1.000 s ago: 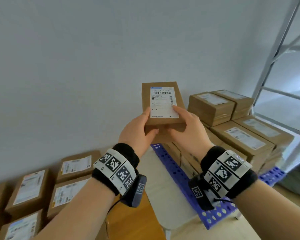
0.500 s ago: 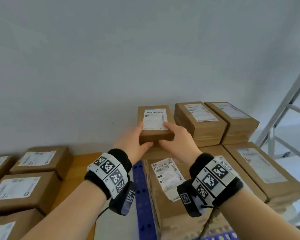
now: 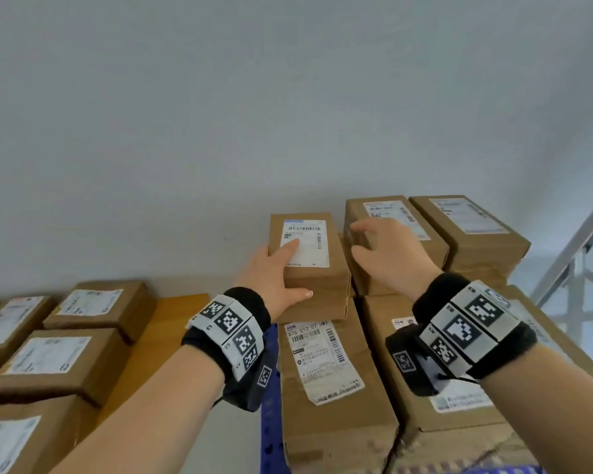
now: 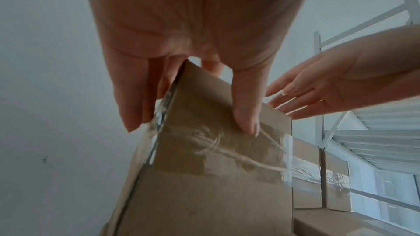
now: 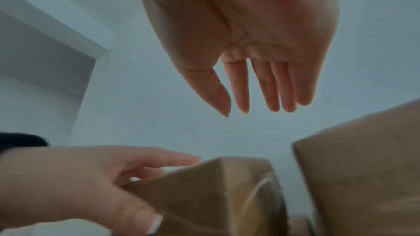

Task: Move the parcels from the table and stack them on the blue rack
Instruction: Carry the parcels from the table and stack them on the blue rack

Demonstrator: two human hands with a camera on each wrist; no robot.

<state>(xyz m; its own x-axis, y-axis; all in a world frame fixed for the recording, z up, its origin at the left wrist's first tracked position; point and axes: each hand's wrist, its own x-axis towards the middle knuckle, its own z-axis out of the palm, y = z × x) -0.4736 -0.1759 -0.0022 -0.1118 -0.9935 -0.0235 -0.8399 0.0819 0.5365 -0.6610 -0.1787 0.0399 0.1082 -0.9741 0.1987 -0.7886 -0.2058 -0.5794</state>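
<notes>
Now our left hand clasps the small parcel at its near-left corner, long axis running away from us; our right hand, fingers spread and empty, hovers just right.

Soft, even daylight fills the head view, with a cool grey cast on the wall; shadows are faint. Straight lines bow toward the edges from the wide lens. The left wrist view is backlit from a window at lower right, and clear tape on a parcel glints. The right wrist view is dimmer and smeared with blur, its cardboard edges soft.
</notes>
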